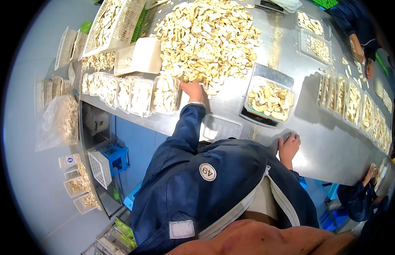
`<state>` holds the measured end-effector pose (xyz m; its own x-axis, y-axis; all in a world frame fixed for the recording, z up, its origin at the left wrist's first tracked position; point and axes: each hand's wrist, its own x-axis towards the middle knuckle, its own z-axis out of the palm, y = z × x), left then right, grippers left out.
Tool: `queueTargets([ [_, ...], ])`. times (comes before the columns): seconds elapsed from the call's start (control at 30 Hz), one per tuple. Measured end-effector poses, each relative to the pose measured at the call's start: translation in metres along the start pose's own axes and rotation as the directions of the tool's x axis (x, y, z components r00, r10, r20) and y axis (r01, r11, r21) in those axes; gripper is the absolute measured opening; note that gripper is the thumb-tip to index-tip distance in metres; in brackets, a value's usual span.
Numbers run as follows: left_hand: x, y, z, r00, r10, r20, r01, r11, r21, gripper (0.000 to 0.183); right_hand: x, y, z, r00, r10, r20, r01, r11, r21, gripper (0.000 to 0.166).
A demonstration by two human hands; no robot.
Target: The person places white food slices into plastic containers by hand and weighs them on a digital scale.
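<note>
My left hand [193, 91] reaches into the near edge of a large pile of sliced mushrooms [210, 41]; its fingertips are partly hidden there. Just left of it stands a clear plastic tray of mushroom slices [165, 95], the last of a row. On the steel table near its front edge, my right hand [289, 146] rests with bent fingers; a dark patch by the thumb may be shadow or a small object. Between the hands, a digital scale [274, 75] bears a clear tray of thick mushroom pieces [270, 98]. An empty clear tray [222, 127] lies close to my body.
White perforated baskets [128, 25] and an off-white plastic container [147, 55] stand at the back left. Filled trays [353, 102] line the right side of the steel table [325, 149]. Co-workers sit at the upper right [357, 25] and lower right [357, 200]. Blue stools are below the table.
</note>
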<state>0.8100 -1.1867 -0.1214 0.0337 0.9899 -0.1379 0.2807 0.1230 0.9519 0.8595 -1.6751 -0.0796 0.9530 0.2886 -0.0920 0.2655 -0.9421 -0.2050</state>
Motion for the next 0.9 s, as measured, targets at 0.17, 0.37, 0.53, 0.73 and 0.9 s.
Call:
queueTargets([
  [0.17, 0.007, 0.007, 0.032, 0.988, 0.135, 0.076, -0.126, 0.986, -0.109, 0.063, 0.0, 0.002, -0.003, 1.0, 0.018, 0.022, -0.019, 1.0, 0.022, 0.063],
  [0.37, 0.036, -0.014, 0.04, 0.989, 0.123, 0.081, -0.121, 0.992, -0.036, 0.047, 0.003, -0.002, -0.004, 0.999, 0.032, 0.041, -0.033, 0.999, 0.014, 0.063],
  [0.53, 0.014, -0.005, 0.026, 0.996, 0.006, 0.087, -0.003, 0.999, -0.038, 0.063, 0.002, 0.002, 0.001, 1.0, 0.02, 0.018, -0.02, 1.0, 0.002, 0.063],
  [0.73, -0.008, 0.055, 0.023, 0.97, -0.229, 0.079, 0.242, 0.927, -0.286, 0.076, 0.001, 0.001, -0.003, 0.999, 0.034, 0.002, -0.034, 0.999, 0.009, 0.063],
  [0.9, 0.066, 0.013, 0.028, 0.983, -0.163, -0.087, 0.159, 0.986, -0.045, 0.073, 0.004, -0.004, -0.001, 1.0, -0.027, -0.004, 0.027, 0.999, 0.042, 0.062],
])
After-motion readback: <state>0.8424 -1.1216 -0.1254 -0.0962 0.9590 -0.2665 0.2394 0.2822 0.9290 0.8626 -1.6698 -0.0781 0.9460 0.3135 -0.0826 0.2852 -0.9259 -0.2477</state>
